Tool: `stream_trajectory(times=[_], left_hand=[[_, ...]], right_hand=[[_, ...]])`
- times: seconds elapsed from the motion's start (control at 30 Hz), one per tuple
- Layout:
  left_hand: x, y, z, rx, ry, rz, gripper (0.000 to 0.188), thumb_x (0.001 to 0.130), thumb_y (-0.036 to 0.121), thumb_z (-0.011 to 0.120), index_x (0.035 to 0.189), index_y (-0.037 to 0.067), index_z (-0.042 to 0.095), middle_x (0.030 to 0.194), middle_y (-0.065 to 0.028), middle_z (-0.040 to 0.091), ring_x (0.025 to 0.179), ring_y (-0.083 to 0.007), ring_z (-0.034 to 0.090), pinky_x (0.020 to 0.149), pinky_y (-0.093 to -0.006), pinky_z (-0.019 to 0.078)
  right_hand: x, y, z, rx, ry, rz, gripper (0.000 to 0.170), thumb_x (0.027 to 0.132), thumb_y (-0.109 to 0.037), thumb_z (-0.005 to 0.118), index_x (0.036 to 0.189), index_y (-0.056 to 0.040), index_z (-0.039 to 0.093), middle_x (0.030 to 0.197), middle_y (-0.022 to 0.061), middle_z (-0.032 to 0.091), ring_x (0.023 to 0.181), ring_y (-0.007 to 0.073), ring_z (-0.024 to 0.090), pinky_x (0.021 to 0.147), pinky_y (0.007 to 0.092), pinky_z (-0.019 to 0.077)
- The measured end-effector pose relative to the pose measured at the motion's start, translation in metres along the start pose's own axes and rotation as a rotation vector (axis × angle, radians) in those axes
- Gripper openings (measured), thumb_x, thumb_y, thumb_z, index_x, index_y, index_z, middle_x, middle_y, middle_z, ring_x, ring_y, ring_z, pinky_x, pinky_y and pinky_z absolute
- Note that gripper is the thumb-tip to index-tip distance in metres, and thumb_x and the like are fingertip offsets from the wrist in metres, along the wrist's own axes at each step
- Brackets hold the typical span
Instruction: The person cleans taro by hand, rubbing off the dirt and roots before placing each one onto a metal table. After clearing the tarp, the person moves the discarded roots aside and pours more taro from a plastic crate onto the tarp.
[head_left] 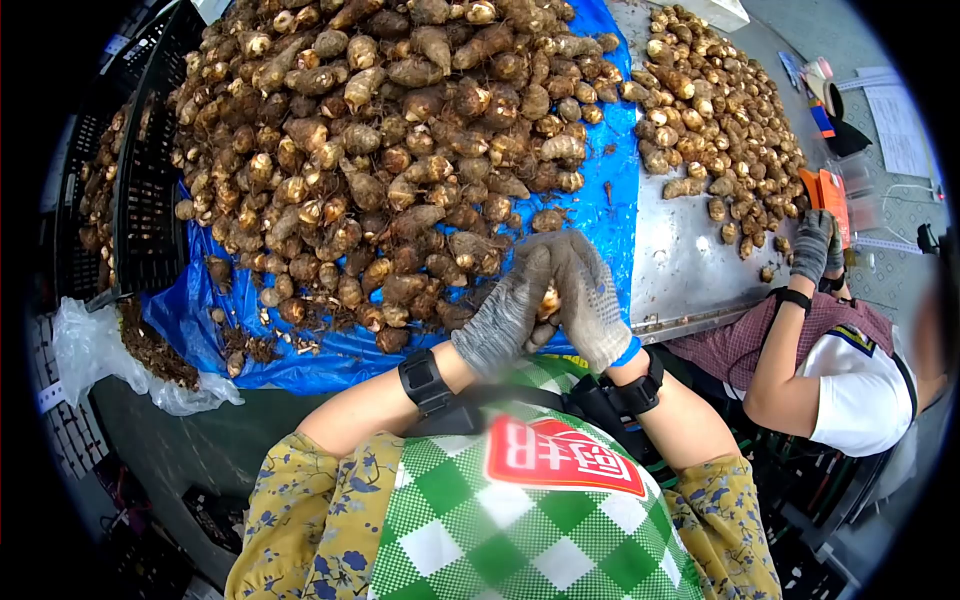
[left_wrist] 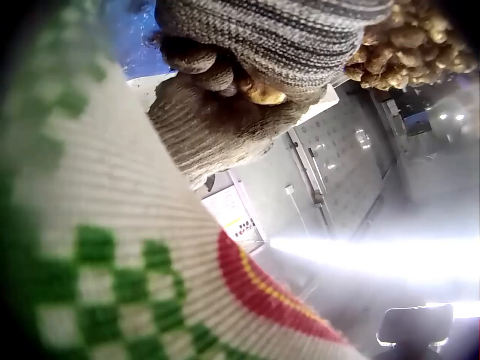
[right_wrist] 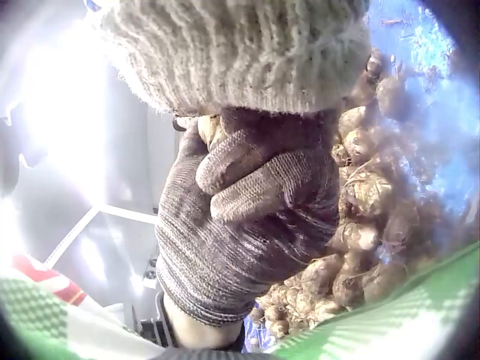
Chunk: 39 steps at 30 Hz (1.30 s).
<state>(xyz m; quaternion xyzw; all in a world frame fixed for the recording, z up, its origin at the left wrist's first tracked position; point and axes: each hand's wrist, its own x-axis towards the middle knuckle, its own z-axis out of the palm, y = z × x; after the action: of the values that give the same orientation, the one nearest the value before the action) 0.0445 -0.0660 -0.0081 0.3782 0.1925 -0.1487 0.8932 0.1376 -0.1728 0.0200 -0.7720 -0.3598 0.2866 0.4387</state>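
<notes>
Both hands wear grey knit gloves and meet over the front edge of the tuber pile. Between them is a brown tuber with a pale patch [head_left: 550,300], mostly covered by the gloves. The left hand [head_left: 505,308] grips it from the left, its fingers curled in the right wrist view [right_wrist: 247,210]. From the other side the right hand [head_left: 592,300] closes round it, palm facing the left one. In the left wrist view the tuber's yellowish part [left_wrist: 264,92] shows between the left glove [left_wrist: 277,37] and the right glove [left_wrist: 214,127].
A large tuber heap [head_left: 400,150] lies on blue sheeting [head_left: 615,220], with a smaller heap [head_left: 715,110] on the metal table [head_left: 665,270]. Black crates [head_left: 150,210] and clear plastic [head_left: 90,345] are at left. At right, another person [head_left: 850,385] handles an orange item [head_left: 828,200].
</notes>
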Motion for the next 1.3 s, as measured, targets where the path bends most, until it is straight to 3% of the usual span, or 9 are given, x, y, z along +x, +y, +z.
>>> stream_trajectory(times=[0.17,0.33,0.6,0.67,0.83,0.9,0.93,1.23,1.3], left_hand=[[-0.007,0.013,0.008,0.083,0.029,0.156,0.068,0.086,0.075,0.034,0.098,0.012,0.056,0.056,0.0041,0.043,0.041,-0.0055,0.038,0.038,-0.0195,0.0281],[-0.01,0.013,0.0,-0.168,0.007,0.001,0.068,0.086,0.075,0.036,0.097,0.011,0.057,0.055,0.0033,0.046,0.04,-0.0062,0.038,0.037,-0.0203,0.0281],[-0.001,-0.002,0.003,0.137,0.073,0.155,0.067,0.088,0.073,0.035,0.095,0.01,0.057,0.055,0.0034,0.046,0.041,-0.0059,0.039,0.038,-0.021,0.0312],[-0.006,0.003,0.006,0.111,0.035,0.131,0.069,0.086,0.075,0.037,0.097,0.01,0.058,0.058,0.0019,0.05,0.038,-0.0076,0.039,0.036,-0.022,0.0321],[-0.005,0.006,-0.01,-0.251,-0.127,-0.069,0.074,0.08,0.077,0.043,0.103,0.009,0.06,0.065,0.0004,0.057,0.039,-0.0095,0.044,0.034,-0.0212,0.0321],[-0.004,0.006,-0.014,-0.192,-0.13,-0.037,0.074,0.079,0.078,0.044,0.101,0.009,0.06,0.066,0.001,0.058,0.041,-0.009,0.048,0.035,-0.0205,0.0332],[-0.006,0.006,-0.011,-0.228,-0.077,-0.059,0.075,0.078,0.08,0.043,0.101,0.01,0.059,0.068,0.002,0.058,0.045,-0.0083,0.05,0.037,-0.0195,0.0351],[-0.017,0.015,-0.017,0.295,0.097,0.005,0.066,0.086,0.075,0.039,0.104,0.014,0.058,0.071,0.0052,0.057,0.051,-0.0024,0.05,0.041,-0.016,0.0346],[-0.019,0.023,-0.021,0.67,0.015,0.197,0.06,0.094,0.057,0.04,0.118,0.004,0.054,0.104,-0.0149,0.058,0.09,-0.0235,0.056,0.076,-0.0301,0.0415]], right_hand=[[0.004,0.007,-0.004,0.102,0.033,-0.138,0.031,0.098,-0.021,0.048,0.123,-0.0029,0.051,0.104,0.0116,0.057,0.087,0.0177,0.06,0.075,0.0283,0.0495],[-0.006,-0.018,-0.006,0.621,-0.1,0.263,0.037,0.098,-0.02,0.046,0.131,-0.0041,0.045,0.11,0.0089,0.057,0.088,0.0126,0.057,0.075,0.0264,0.0484],[-0.009,0.004,0.0,0.249,0.006,0.027,0.028,0.096,-0.019,0.047,0.117,-0.0019,0.053,0.108,0.011,0.057,0.092,0.0177,0.056,0.083,0.0341,0.0472],[-0.008,-0.004,-0.001,0.427,0.04,0.203,0.027,0.097,-0.022,0.046,0.109,-0.0014,0.058,0.102,0.0127,0.059,0.094,0.0197,0.058,0.085,0.0359,0.0466],[-0.01,-0.012,-0.014,0.329,-0.036,0.056,0.033,0.091,-0.019,0.058,0.12,-0.0034,0.054,0.108,0.0122,0.059,0.099,0.0198,0.057,0.086,0.0365,0.0474],[-0.011,-0.03,-0.014,0.623,-0.147,0.378,0.042,0.088,-0.02,0.064,0.125,-0.0037,0.052,0.11,0.0116,0.058,0.1,0.0207,0.057,0.087,0.0366,0.0472],[-0.009,-0.019,-0.007,0.279,-0.063,-0.017,0.056,0.081,-0.02,0.072,0.129,-0.0042,0.047,0.113,0.0138,0.058,0.103,0.0253,0.058,0.089,0.0374,0.0472],[-0.008,-0.024,-0.016,-0.315,-0.036,-0.13,0.063,0.072,-0.034,0.077,0.123,-0.0069,0.052,0.111,0.0193,0.058,0.099,0.0371,0.059,0.081,0.0416,0.0499],[0.0,-0.045,-0.025,-0.565,-0.161,-0.053,0.056,0.066,-0.042,0.079,0.11,-0.0115,0.061,0.096,0.0159,0.065,0.083,0.0346,0.064,0.069,0.0428,0.0517]])
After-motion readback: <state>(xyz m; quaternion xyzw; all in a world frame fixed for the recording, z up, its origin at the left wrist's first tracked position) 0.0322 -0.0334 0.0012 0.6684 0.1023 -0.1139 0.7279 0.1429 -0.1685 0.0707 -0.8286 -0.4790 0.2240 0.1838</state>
